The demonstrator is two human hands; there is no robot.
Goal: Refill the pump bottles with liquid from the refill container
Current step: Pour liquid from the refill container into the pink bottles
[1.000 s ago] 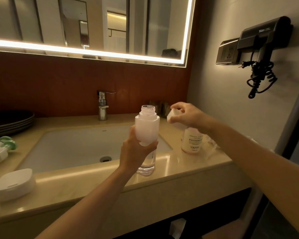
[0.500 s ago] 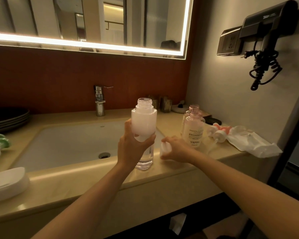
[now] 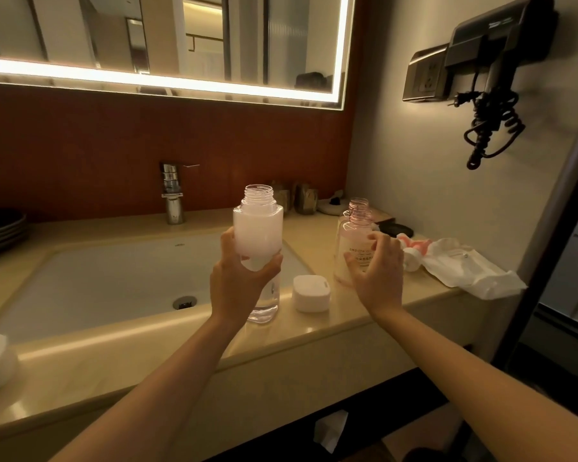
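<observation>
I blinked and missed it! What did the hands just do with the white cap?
The right hand set the white cap down on the counter, let go, and moved right to grasp the pink bottle. The left hand kept holding the open white bottle upright.

Two bare forearms, nothing worn on them

Seen from beside the sink (image 3: 114, 278), the left hand (image 3: 237, 285) and right hand (image 3: 377, 271) carry no rings, watch or bracelet; both arms are uncovered from wrist to the frame's lower edge, with no sleeve showing.
</observation>
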